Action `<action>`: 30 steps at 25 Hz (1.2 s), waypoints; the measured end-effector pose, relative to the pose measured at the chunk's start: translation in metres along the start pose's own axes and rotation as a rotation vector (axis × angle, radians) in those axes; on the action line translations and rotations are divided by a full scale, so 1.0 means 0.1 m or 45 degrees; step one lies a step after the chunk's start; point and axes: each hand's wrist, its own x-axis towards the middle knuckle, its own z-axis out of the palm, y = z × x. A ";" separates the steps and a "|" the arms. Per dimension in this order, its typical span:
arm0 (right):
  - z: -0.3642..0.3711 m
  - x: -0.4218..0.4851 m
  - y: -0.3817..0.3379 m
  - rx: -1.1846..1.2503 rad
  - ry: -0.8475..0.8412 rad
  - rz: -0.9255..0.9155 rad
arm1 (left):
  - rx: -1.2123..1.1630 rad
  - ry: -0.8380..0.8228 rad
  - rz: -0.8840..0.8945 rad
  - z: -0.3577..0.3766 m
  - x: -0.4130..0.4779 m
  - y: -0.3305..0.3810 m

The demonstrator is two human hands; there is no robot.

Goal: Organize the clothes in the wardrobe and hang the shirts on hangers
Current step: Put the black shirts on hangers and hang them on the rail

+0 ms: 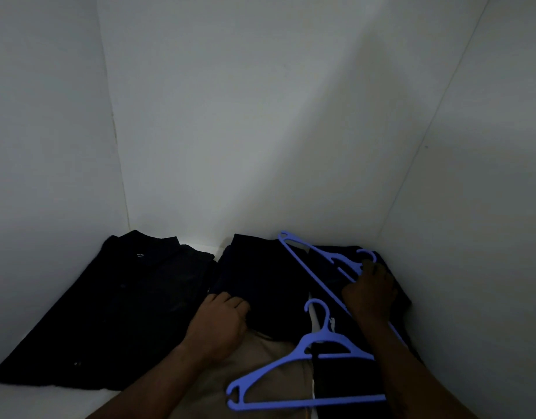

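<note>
Inside a white wardrobe, a black shirt (115, 309) lies folded at the left of the shelf. A second dark folded garment (260, 282) lies in the middle, on top of a beige garment (260, 367). My left hand (218, 322) grips the near edge of the middle dark garment. Two blue plastic hangers lie on the clothes at the right: the far hanger (321, 267) rests slanted, and my right hand (369, 290) closes on it near its hook. The near hanger (300, 373) lies loose across the beige garment and a dark one (345, 379).
The white back wall (260, 116) and side walls (472, 207) enclose the shelf closely. More dark cloth (402, 297) is bunched against the right wall. A strip of white shelf (49, 400) shows at the lower left.
</note>
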 end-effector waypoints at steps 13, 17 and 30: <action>0.46 0.10 -1.48 0.093 -0.560 -0.667 | -0.143 -0.248 -0.495 0.22 -0.03 0.12; 0.60 0.42 -1.85 0.020 -0.768 -0.652 | -0.182 -0.173 -0.564 0.24 -0.08 0.11; 0.88 0.37 -1.79 -0.243 -0.242 -0.970 | -0.292 -0.277 -0.378 0.06 -0.24 -0.08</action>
